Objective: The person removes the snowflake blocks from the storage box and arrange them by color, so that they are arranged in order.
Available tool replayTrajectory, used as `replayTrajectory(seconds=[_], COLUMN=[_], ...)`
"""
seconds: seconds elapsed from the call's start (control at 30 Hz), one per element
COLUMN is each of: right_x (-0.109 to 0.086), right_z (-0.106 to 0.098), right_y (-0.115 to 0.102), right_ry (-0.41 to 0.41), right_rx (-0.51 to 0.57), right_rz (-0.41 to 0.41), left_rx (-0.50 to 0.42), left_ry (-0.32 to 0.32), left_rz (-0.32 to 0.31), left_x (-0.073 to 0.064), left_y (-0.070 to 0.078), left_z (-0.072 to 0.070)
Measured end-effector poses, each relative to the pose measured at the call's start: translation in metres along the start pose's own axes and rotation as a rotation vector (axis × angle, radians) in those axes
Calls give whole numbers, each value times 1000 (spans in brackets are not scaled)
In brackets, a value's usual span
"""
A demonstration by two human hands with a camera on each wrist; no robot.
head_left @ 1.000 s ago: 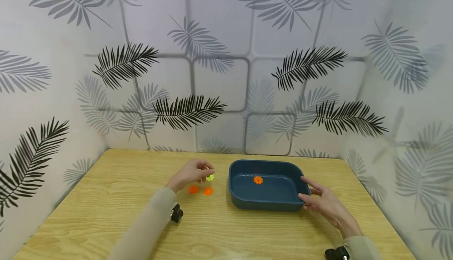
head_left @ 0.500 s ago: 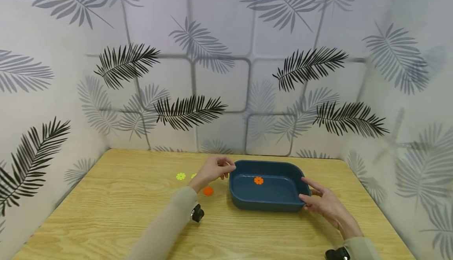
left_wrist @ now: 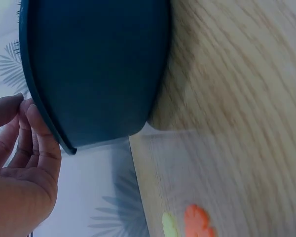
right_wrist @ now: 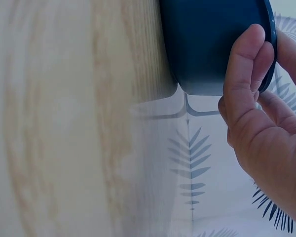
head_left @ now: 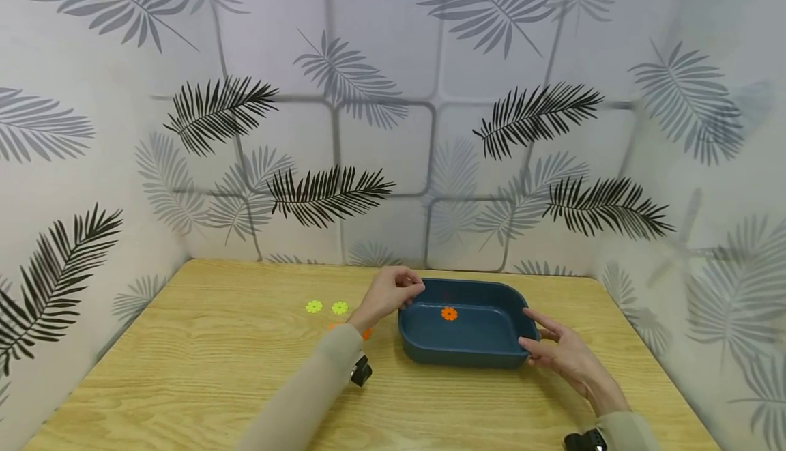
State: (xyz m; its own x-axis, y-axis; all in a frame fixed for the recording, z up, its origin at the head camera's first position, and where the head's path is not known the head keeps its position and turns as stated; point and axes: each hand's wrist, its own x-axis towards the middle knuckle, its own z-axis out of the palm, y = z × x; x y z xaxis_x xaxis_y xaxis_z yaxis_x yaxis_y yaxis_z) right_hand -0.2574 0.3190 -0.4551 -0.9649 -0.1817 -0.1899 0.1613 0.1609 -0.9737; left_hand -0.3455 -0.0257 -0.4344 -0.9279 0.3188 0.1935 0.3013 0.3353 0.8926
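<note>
A dark blue rectangular tub (head_left: 467, 357) stands on the wooden table. At its far left corner is my left hand (head_left: 393, 293), thumb and fingers pinched together right by the rim. The pinch hides what it holds, a yellow-green flower-shaped disc that lay under these fingertips a second earlier. In the left wrist view, those fingers (left_wrist: 44, 131) are close beside the tub wall. My right hand (head_left: 568, 359) grips the tub's right end, with fingers (right_wrist: 246, 54) on either side of the wall. One orange flower-shaped disc (head_left: 449, 313) lies inside the tub.
Two yellow-green discs, the left one (head_left: 314, 306) and the right one (head_left: 340, 308), lie left of the tub. Orange discs (head_left: 366, 334) are partly covered by my left forearm. A leaf-patterned wall (head_left: 381, 226) rises behind the table (head_left: 184, 362).
My left hand has moved right from the loose discs to the tub's left rim, uncovering two yellow-green discs. The right hand keeps its grip, and the tub stays in place.
</note>
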Motion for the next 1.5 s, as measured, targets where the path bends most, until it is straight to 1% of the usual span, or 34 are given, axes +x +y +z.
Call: replayTrajectory(seconds=[0.13,0.37,0.57,0.67,0.8,0.9,1.03,1.13,1.33,1.4,1.5], right_x=[0,1,1,1,0,0,0,-1,0,-1,-2], right_z=[0,0,-1,-2,-2,-2,-3,-3,0,0,0], right_y=[1,2,1,0,0,1,2,2,4,5,5], right_ry=[-1,-4,-8,-13,-16,-16,-11,-4,-17,-14,-9], right_rx=[-2,5,0,-3,-2,-7,-10,-8,-7,-3,2], right_rz=[-3,-8,-10,-14,-16,-18,-21,-25,-34,-37,-35], left_rx=[-32,55,58,71,140,177,182,230,384,425,455], left_ry=[-32,-95,-153,-178,-204,-228,-263,-293,-325,-329,-338], left_rz=[-8,24,-1,-9,-18,-47,-83,-92,-135,-132,-114], left_x=[1,10,17,19,22,23,27,29,30,30,30], left_y=[5,10,19,21,18,13,8,7,2,2,2], left_z=[6,23,39,44,50,55,60,63,68,69,71])
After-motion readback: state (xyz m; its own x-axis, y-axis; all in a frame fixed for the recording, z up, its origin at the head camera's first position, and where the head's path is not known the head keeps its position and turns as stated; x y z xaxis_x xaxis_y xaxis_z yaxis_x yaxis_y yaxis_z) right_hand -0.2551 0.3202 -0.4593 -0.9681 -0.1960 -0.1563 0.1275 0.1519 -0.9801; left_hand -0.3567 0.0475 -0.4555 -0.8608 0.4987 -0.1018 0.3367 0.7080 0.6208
